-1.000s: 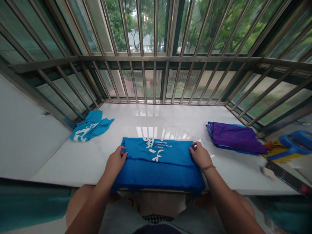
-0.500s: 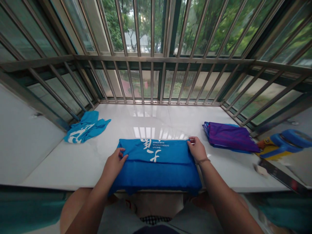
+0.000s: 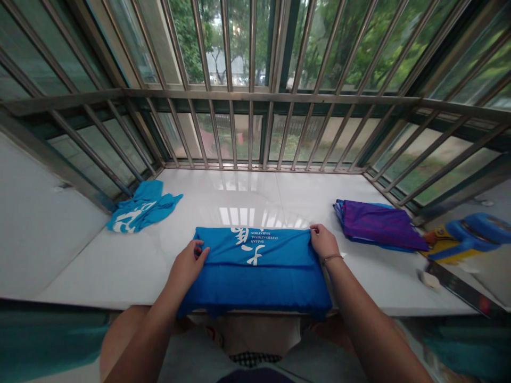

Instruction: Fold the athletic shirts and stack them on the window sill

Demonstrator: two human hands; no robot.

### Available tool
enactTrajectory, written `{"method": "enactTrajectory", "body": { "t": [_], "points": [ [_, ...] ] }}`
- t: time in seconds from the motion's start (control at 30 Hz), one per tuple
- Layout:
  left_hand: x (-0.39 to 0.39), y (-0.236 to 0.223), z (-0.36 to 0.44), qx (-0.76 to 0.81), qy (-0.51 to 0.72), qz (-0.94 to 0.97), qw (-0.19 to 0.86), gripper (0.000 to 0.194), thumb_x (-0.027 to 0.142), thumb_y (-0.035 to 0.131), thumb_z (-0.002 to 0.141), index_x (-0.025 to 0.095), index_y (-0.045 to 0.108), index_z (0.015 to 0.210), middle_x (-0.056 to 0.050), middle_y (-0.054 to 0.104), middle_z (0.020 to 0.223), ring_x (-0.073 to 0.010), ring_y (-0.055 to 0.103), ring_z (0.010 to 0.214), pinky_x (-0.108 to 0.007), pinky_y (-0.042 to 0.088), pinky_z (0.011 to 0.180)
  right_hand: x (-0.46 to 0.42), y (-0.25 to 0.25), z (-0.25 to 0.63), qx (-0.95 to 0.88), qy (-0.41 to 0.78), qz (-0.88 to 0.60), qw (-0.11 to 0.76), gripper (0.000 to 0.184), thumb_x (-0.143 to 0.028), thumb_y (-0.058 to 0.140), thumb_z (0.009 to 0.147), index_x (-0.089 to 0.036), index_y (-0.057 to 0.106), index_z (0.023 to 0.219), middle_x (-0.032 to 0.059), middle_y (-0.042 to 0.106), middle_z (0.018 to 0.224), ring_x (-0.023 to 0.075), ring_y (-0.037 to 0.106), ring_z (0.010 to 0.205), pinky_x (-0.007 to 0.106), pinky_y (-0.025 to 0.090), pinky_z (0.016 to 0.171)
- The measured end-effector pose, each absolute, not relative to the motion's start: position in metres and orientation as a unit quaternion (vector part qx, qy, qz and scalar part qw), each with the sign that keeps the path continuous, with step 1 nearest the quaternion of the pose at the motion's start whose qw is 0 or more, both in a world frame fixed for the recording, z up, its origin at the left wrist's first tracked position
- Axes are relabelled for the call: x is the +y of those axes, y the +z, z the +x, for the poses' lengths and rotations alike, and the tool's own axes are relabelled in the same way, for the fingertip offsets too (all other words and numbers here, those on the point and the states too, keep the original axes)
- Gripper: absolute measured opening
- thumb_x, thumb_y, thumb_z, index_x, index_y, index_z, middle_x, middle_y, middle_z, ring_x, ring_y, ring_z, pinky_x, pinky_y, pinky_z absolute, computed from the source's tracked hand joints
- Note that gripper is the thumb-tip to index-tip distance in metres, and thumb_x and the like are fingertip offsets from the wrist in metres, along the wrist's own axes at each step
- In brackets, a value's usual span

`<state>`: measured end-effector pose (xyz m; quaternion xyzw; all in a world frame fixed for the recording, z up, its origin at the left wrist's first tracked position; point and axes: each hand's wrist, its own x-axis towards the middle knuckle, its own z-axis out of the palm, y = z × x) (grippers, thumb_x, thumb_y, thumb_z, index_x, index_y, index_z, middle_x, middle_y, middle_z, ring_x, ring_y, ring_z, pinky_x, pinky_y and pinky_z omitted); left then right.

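Observation:
A blue T-shirt with white lettering, "Dalian International Marathon", lies in front of me on the white sill. Its far part is folded over toward me, and its near edge hangs a little past the sill's front. My left hand is at the left edge of the fold, fingers curled and the thumb on the cloth; its fingertips are partly hidden. At the far right corner of the fold, my right hand pinches the fabric between thumb and fingers. A bracelet circles the right wrist.
A crumpled blue shirt with white print lies at the left. Folded purple and blue cloth sits at the right, beside a blue and yellow container, a small white object and a dark flat box. Metal window bars enclose the sill.
The view has shifted very slightly. Both hands stay at the two ends of the fold, and the T-shirt lies as before.

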<state>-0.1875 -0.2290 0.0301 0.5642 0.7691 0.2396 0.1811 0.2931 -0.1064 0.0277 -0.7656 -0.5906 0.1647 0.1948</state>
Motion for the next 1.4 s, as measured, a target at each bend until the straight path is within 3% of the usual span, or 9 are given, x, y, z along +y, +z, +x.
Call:
{"method": "enactTrajectory", "body": {
  "t": [0.23,0.37,0.47,0.67,0.8,0.93,1.03,1.2,1.4],
  "points": [
    [-0.171,0.036,-0.199,0.804,0.201,0.542,0.139,0.041,0.052,0.061,0.1,0.022,0.068,0.127,-0.008,0.079,0.103,-0.0281,0.075,0.093,-0.033,0.051,0.078,-0.111,0.03,0.291,-0.602,0.153,-0.765,0.171,0.026,-0.034,0.062,0.104,-0.017,0.075,0.119,0.0089,0.081,0.1,0.0216,0.075,0.095,0.027,0.047,0.079],
    [-0.147,0.037,-0.207,0.805,0.19,0.547,0.127,0.023,0.04,0.062,0.099,0.024,0.074,0.109,-0.005,0.08,0.097,-0.026,0.075,0.092,-0.031,0.049,0.076,-0.11,0.028,0.293,-0.6,0.14,-0.772,0.157,0.02,-0.031,0.062,0.102,-0.018,0.077,0.104,0.0097,0.081,0.098,0.0227,0.074,0.092,0.029,0.046,0.076],
    [-0.143,0.034,-0.209,0.806,0.206,0.544,0.111,0.019,0.035,0.06,0.099,0.024,0.075,0.102,-0.006,0.081,0.099,-0.0256,0.075,0.094,-0.031,0.05,0.079,-0.11,0.026,0.295,-0.593,0.127,-0.78,0.153,0.023,-0.032,0.06,0.104,-0.018,0.077,0.099,0.0112,0.081,0.097,0.0233,0.074,0.09,0.03,0.045,0.075],
    [-0.153,0.028,-0.206,0.792,0.212,0.57,0.052,0.027,0.039,0.054,0.1,0.022,0.075,0.105,-0.01,0.076,0.104,-0.0275,0.072,0.099,-0.035,0.054,0.088,-0.114,0.027,0.297,-0.59,0.101,-0.785,0.16,0.023,-0.03,0.056,0.103,-0.017,0.075,0.101,0.0152,0.079,0.103,0.0246,0.072,0.094,0.031,0.044,0.076],
    [-0.172,0.034,-0.21,0.783,0.235,0.575,0.028,0.033,0.041,0.053,0.099,0.02,0.074,0.114,-0.012,0.072,0.11,-0.028,0.071,0.101,-0.038,0.055,0.094,-0.132,0.037,0.302,-0.603,0.094,-0.77,0.188,0.026,-0.035,0.053,0.105,-0.018,0.072,0.106,0.0132,0.079,0.104,0.0242,0.072,0.097,0.031,0.046,0.08],
    [-0.209,0.039,-0.215,0.777,0.241,0.578,0.062,0.035,0.051,0.052,0.1,0.023,0.072,0.111,-0.006,0.074,0.095,-0.0258,0.07,0.085,-0.036,0.053,0.082,-0.176,0.045,0.299,-0.65,0.127,-0.713,0.231,0.033,-0.05,0.051,0.106,-0.023,0.068,0.101,0.0069,0.078,0.098,0.0229,0.071,0.085,0.032,0.046,0.078],
    [-0.236,0.037,-0.211,0.782,0.233,0.565,0.122,0.042,0.061,0.055,0.098,0.025,0.071,0.112,-0.003,0.075,0.09,-0.0251,0.071,0.08,-0.034,0.051,0.076,-0.21,0.045,0.287,-0.658,0.148,-0.708,0.208,0.034,-0.057,0.056,0.104,-0.024,0.067,0.103,0.0047,0.077,0.093,0.0237,0.072,0.083,0.032,0.045,0.075],
    [-0.252,0.033,-0.193,0.78,0.248,0.542,0.191,0.047,0.061,0.065,0.089,0.023,0.07,0.118,-0.003,0.079,0.092,-0.0263,0.074,0.082,-0.035,0.053,0.078,-0.232,0.04,0.262,-0.642,0.155,-0.734,0.16,0.026,-0.046,0.065,0.101,-0.021,0.071,0.107,0.0082,0.08,0.099,0.0252,0.075,0.09,0.032,0.048,0.076],
    [-0.242,0.034,-0.187,0.799,0.239,0.521,0.181,0.04,0.054,0.067,0.09,0.022,0.072,0.113,-0.006,0.08,0.093,-0.0287,0.076,0.087,-0.036,0.053,0.08,-0.224,0.035,0.257,-0.614,0.174,-0.751,0.169,0.017,-0.035,0.062,0.103,-0.023,0.074,0.105,0.0072,0.082,0.105,0.0257,0.077,0.099,0.031,0.05,0.082]
  ]
}}
